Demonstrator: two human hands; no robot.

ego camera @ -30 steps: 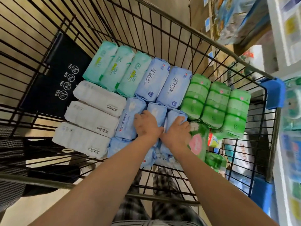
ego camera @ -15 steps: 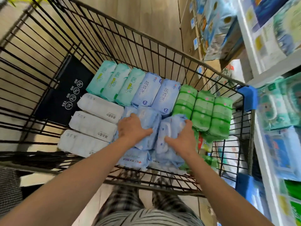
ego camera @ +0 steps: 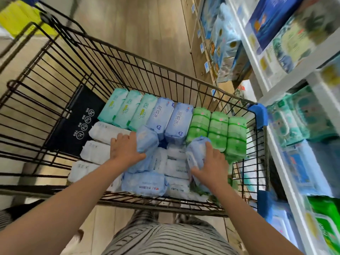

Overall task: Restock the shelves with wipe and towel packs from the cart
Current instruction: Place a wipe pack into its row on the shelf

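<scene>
Both forearms reach into wire cart (ego camera: 184, 83). L hand (ego camera: 125, 148): fingers wrapped on a pale blue pack (ego camera: 147, 142), raised above the stack. R hand (ego camera: 211, 162): fingers closed round a second blue pack (ego camera: 196, 150), tilted up. Beyond: white packs (ego camera: 99, 131) left, green packs (ego camera: 217, 131) right, teal packs (ego camera: 127, 109) at far row. Shelves (ego camera: 276, 92) at right, blurred.

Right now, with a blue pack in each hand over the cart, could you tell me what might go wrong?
1. The left hand and right hand each pinch a soft blue pack from one side; either grip could slip.
2. The lifted packs may drag the white packs beneath out of order.
3. The shelf beside looks crowded.
</scene>
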